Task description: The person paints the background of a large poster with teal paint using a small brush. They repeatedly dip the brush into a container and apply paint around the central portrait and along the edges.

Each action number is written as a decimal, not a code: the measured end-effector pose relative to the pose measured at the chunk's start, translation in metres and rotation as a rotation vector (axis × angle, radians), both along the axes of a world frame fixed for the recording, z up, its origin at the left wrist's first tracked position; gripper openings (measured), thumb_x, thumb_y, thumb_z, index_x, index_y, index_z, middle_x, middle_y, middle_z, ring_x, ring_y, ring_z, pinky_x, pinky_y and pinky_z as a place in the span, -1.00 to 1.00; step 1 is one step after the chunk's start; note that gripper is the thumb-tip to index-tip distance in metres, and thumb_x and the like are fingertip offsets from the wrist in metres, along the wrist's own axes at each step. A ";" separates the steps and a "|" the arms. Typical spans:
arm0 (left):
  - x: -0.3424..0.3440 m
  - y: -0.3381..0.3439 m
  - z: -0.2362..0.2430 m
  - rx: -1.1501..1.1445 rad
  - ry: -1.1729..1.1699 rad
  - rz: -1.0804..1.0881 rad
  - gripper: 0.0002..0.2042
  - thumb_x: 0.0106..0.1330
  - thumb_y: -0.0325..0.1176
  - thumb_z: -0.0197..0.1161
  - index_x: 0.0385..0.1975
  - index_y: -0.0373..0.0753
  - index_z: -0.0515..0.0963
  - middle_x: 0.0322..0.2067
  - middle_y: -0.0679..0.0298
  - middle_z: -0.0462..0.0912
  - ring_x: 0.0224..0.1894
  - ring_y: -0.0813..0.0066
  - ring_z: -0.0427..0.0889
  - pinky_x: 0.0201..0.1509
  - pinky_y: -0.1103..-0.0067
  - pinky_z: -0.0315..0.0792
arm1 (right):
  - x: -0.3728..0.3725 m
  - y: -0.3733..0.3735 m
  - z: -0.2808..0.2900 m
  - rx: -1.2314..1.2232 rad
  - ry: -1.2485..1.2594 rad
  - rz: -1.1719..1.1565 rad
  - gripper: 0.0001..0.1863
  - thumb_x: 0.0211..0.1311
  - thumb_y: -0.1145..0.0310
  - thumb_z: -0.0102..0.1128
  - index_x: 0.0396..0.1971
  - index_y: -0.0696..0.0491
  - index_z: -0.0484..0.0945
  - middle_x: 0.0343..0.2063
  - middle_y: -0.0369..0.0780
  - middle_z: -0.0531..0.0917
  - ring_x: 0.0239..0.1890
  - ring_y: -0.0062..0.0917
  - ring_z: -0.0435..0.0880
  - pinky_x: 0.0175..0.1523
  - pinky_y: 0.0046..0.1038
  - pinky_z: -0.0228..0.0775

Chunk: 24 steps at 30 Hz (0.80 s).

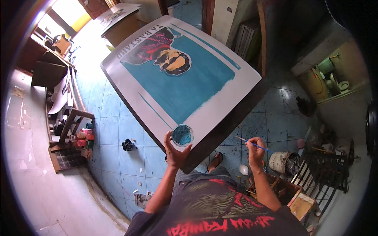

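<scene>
My left hand is closed around a clear cup of teal paint at the near corner of a large white sheet. The sheet lies on a dark board and carries a broad teal painted field, a painted figure in red and black, dark lettering along one edge and thin teal stripes. My right hand grips a thin blue paintbrush just off the sheet's right side, the tip pointing left toward the board's edge.
A paint-stained bucket, dark metal railing and wooden box stand low at right. Paint bottles and a wooden rack line the left. A dark object sits on the blue tiled floor. Another table stands behind.
</scene>
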<state>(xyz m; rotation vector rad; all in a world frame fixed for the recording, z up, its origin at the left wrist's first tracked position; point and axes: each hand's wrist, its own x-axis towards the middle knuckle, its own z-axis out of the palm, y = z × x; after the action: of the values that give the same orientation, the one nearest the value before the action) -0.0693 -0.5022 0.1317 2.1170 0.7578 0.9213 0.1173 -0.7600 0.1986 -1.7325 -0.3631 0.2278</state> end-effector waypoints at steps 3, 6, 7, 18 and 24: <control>0.007 -0.028 0.007 -0.016 0.013 0.045 0.00 -0.20 -0.23 0.59 0.26 -0.32 0.08 0.19 0.04 0.24 0.20 0.14 0.31 0.20 0.34 0.29 | 0.032 0.001 0.006 0.053 0.054 0.027 -0.92 0.21 0.46 0.16 -0.40 0.13 0.47 -0.47 -0.31 0.56 -0.41 -0.70 0.52 -0.27 -0.61 0.38; 0.001 -0.042 0.005 -0.013 0.038 0.101 -0.01 -0.18 -0.21 0.58 0.26 -0.33 0.08 0.19 0.04 0.25 0.20 0.14 0.31 0.20 0.34 0.29 | 0.056 0.014 0.001 0.048 0.043 0.093 -0.94 0.21 0.48 0.15 -0.39 0.13 0.48 -0.46 -0.31 0.57 -0.38 -0.70 0.55 -0.25 -0.62 0.40; -0.001 -0.045 0.004 -0.011 0.039 0.116 -0.01 -0.18 -0.20 0.58 0.26 -0.33 0.09 0.19 0.04 0.25 0.20 0.13 0.32 0.20 0.34 0.29 | 0.064 0.020 0.000 0.047 0.034 0.112 -0.95 0.21 0.49 0.15 -0.38 0.13 0.48 -0.46 -0.31 0.58 -0.37 -0.69 0.56 -0.24 -0.62 0.40; 0.001 -0.006 -0.040 -0.053 0.035 0.162 -0.01 -0.15 -0.16 0.57 0.26 -0.33 0.08 0.17 0.04 0.28 0.19 0.13 0.33 0.20 0.34 0.28 | 0.089 0.079 -0.014 0.005 0.115 0.219 -0.94 0.19 0.47 0.17 -0.40 0.12 0.49 -0.45 -0.29 0.61 -0.38 -0.67 0.57 -0.22 -0.60 0.43; 0.078 0.037 -0.052 -0.031 -0.047 0.113 0.01 -0.20 -0.19 0.59 0.26 -0.30 0.08 0.17 0.04 0.30 0.17 0.13 0.36 0.20 0.34 0.30 | 0.131 0.115 -0.025 -0.033 0.137 0.197 -0.93 0.19 0.48 0.16 -0.43 0.13 0.48 -0.46 -0.29 0.59 -0.38 -0.66 0.55 -0.23 -0.58 0.42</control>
<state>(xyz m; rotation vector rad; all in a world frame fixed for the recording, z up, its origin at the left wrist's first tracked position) 0.0089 -0.4655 0.0793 2.0359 0.8693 1.0089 0.2487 -0.6445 0.1739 -1.7035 -0.4308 0.4949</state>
